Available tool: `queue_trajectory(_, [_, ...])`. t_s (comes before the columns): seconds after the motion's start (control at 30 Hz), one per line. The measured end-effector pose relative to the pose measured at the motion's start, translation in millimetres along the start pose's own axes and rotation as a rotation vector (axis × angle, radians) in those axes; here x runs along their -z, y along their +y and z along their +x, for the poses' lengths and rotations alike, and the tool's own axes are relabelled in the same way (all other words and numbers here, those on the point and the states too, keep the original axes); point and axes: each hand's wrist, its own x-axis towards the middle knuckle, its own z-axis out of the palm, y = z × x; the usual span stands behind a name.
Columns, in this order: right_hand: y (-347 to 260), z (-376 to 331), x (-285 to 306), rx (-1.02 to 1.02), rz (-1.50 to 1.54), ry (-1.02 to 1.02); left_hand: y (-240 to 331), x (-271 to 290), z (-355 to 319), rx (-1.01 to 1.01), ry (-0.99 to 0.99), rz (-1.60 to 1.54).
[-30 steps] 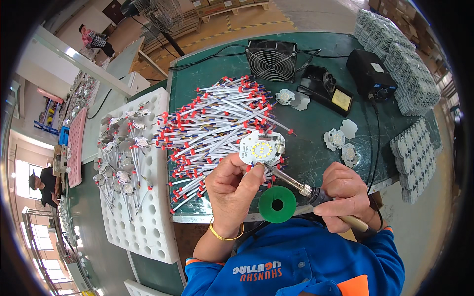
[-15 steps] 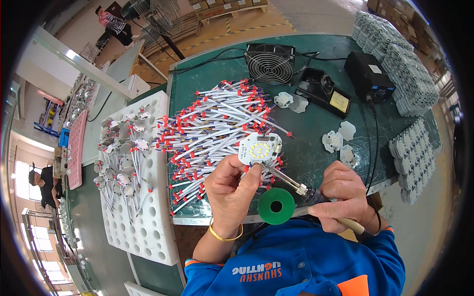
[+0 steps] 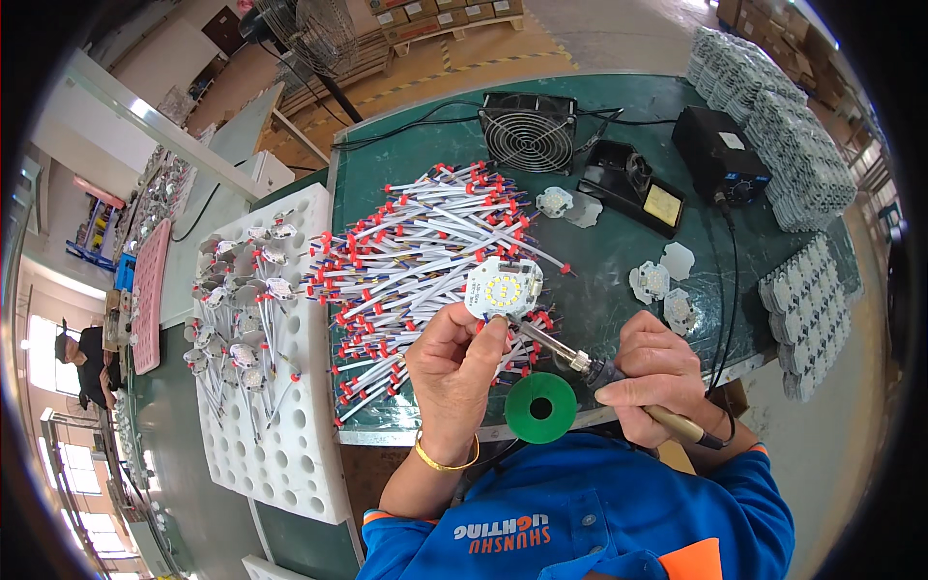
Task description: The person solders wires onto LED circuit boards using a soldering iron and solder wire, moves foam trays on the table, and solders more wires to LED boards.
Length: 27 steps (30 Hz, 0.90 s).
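Note:
My left hand [image 3: 449, 372] pinches a white LED circuit board [image 3: 504, 290] between thumb and fingers, its ring of yellow LEDs facing up. My right hand [image 3: 657, 372] grips a soldering iron [image 3: 578, 362] by its handle. The iron's metal shaft points up and left, its tip at the board's lower edge beside my left thumb. Whether the tip touches the board, I cannot tell. A green spool [image 3: 527, 425] with a dark centre is just below the iron. Behind the board spreads a pile of white wires [image 3: 406, 256] with red rings.
A black fan [image 3: 527, 135], an iron stand [image 3: 633, 188] with a yellow sponge and a black control box [image 3: 720, 155] line the far side. Loose boards [image 3: 650, 279] lie at right, before stacked panels [image 3: 807, 314]. At left, a white foam tray [image 3: 314, 416] bears wired boards.
My right hand and the soldering iron have shifted slightly left and up. The board has tilted a little in my left hand. A person at the far upper left has gone out of sight.

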Motion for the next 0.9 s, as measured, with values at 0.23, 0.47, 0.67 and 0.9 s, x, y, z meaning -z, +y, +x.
queue_trajectory(0.23, [-3.7,0.7,11.0,-0.031,0.171,0.024,-2.6,8.3,4.5,0.066,-0.034,-0.054])
queue_trajectory(0.47, [9.7,9.4,10.0,0.021,0.136,0.077,-7.0,6.1,8.6,0.125,-0.064,-0.115])
queue_trajectory(0.67, [10.1,17.5,8.8,0.071,0.118,0.095,-7.4,5.0,10.7,0.162,-0.050,-0.151])
queue_trajectory(0.9, [17.0,29.3,5.7,0.074,-0.267,0.062,-4.8,0.2,4.2,0.110,-0.219,0.238])
